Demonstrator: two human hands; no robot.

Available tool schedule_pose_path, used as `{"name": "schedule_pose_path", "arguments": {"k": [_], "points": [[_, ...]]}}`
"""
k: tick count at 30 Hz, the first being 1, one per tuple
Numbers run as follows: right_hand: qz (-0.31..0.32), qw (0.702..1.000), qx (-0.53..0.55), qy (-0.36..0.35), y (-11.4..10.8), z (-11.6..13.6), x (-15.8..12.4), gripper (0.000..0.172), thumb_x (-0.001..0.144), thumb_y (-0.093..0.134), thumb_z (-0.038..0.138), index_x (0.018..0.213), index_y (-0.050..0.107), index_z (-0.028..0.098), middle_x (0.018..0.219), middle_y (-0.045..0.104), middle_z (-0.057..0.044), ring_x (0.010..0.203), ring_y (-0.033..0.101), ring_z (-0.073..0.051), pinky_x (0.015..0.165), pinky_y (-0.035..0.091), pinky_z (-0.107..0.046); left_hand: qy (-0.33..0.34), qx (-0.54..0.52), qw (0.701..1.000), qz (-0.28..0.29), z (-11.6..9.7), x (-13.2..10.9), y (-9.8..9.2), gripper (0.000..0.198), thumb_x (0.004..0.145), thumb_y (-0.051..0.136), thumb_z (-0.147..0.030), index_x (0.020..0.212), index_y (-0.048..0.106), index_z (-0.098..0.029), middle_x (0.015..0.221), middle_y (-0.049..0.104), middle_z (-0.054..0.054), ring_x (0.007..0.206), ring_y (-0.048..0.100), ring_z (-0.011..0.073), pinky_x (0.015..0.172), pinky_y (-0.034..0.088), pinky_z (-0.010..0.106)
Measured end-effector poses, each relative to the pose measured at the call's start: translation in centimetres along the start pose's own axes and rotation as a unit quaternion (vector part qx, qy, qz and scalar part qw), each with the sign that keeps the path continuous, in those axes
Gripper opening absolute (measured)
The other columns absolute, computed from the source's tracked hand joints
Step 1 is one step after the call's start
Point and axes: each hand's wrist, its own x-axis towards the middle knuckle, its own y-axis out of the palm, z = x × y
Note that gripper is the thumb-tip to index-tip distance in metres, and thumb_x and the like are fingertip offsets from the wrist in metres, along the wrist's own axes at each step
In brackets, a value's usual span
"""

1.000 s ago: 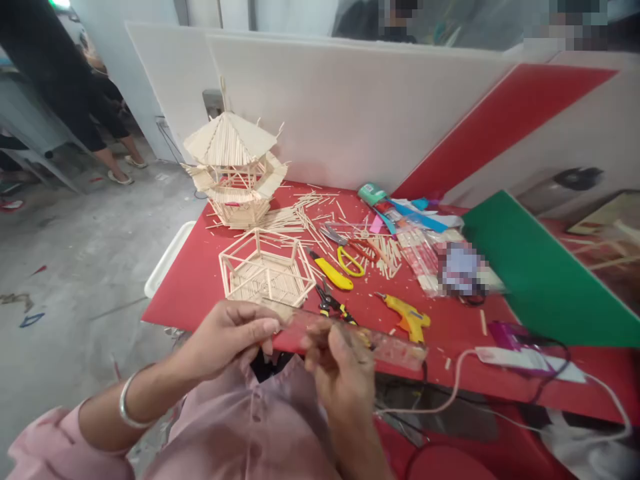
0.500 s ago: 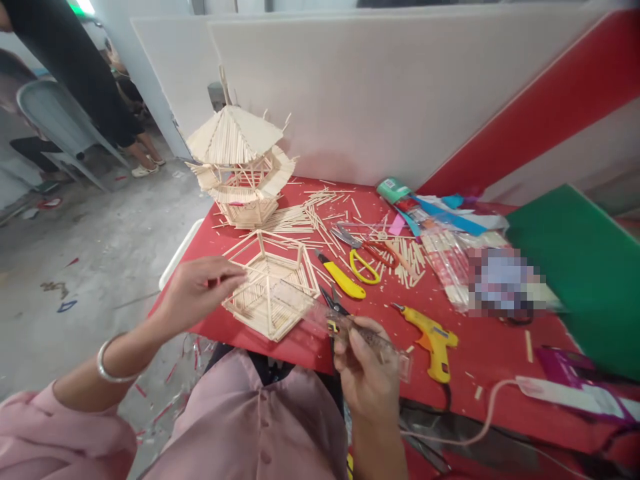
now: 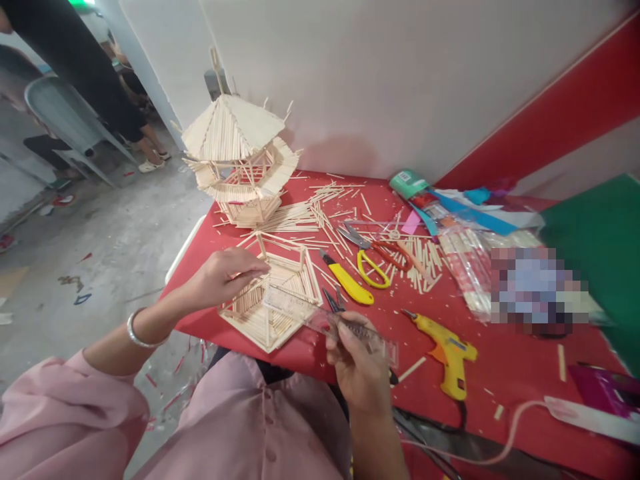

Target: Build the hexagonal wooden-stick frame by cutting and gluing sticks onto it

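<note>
A clear ruler (image 3: 290, 303) is gripped in my right hand (image 3: 357, 360), its far end lying over a hexagonal frame of thin wooden sticks (image 3: 270, 337) at the table's near edge. My left hand (image 3: 233, 273) reaches over the left side of this frame, thumb and fingers pressed together; what they pinch, if anything, I cannot make out. Behind the frame stands a stick-built pagoda (image 3: 235, 140) with a six-sided roof. A black-handled cutting tool (image 3: 333, 300) lies partly hidden under my right hand and the ruler.
On the red table (image 3: 380, 413) lie a yellow utility knife (image 3: 353, 283), scissors (image 3: 373, 267), a yellow glue gun (image 3: 447, 353) and loose sticks (image 3: 295, 217). Packets of sticks (image 3: 467, 270) and a green board (image 3: 595, 233) are at the right. A person (image 3: 95, 80) stands far left.
My left hand has shifted right, further over the hexagonal frame. The ruler in my right hand has moved slightly left and tilted. The head view has turned a little.
</note>
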Motion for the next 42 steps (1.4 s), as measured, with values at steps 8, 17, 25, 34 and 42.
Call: {"name": "schedule_pose_path", "arguments": {"k": [8, 17, 25, 34, 42], "points": [[-0.013, 1.0, 0.007, 0.014, 0.5, 0.2, 0.3, 0.038, 0.062, 0.085, 0.035, 0.089, 0.061, 0.022, 0.063, 0.066, 0.004, 0.046, 0.059, -0.01, 0.037, 0.044, -0.017, 0.078, 0.045, 0.996, 0.012, 1.1, 0.0, -0.1, 0.024, 0.083, 0.062, -0.013, 0.099, 0.077, -0.023, 0.085, 0.077, 0.009, 0.08, 0.072, 0.0207, 0.076, 0.055, 0.033], [-0.01, 1.0, 0.0, 0.0, 0.4, 0.2, 0.4, 0.038, 0.063, 0.084, 0.035, 0.09, 0.061, 0.021, 0.059, 0.064, 0.005, 0.045, 0.058, -0.01, 0.037, 0.045, -0.017, 0.191, 0.123, 0.974, 0.021, 1.6, 0.0, -0.1, 0.024, 0.091, 0.054, -0.011, 0.106, 0.07, -0.019, 0.086, 0.076, 0.006, 0.08, 0.071, 0.0165, 0.073, 0.055, 0.029], [-0.007, 1.0, 0.009, 0.008, 0.5, 0.2, 0.7, 0.039, 0.063, 0.085, 0.034, 0.09, 0.061, 0.021, 0.064, 0.066, 0.005, 0.046, 0.059, -0.01, 0.036, 0.046, -0.017, 0.188, 0.129, 0.974, 0.018, 1.8, -0.1, -0.1, 0.022, 0.091, 0.054, -0.012, 0.104, 0.071, -0.018, 0.088, 0.076, 0.007, 0.081, 0.071, 0.0164, 0.075, 0.055, 0.031], [-0.001, 1.0, 0.016, 0.006, 0.5, 0.0, 0.6, 0.035, 0.066, 0.083, 0.033, 0.09, 0.061, 0.021, 0.06, 0.065, 0.005, 0.046, 0.058, -0.009, 0.036, 0.047, -0.016, 0.188, 0.121, 0.975, 0.021, 1.8, 0.0, -0.2, 0.022, 0.089, 0.057, -0.01, 0.104, 0.072, -0.019, 0.09, 0.076, 0.006, 0.083, 0.072, 0.0162, 0.075, 0.056, 0.03], [0.001, 1.0, 0.011, 0.011, 0.6, 0.1, 0.5, 0.034, 0.067, 0.082, 0.034, 0.091, 0.06, 0.022, 0.059, 0.064, 0.005, 0.046, 0.058, -0.009, 0.037, 0.047, -0.016, 0.194, 0.123, 0.973, 0.013, 1.8, 0.0, -0.2, 0.022, 0.09, 0.056, -0.012, 0.102, 0.072, -0.02, 0.088, 0.076, 0.006, 0.081, 0.072, 0.0162, 0.075, 0.057, 0.03]]}}
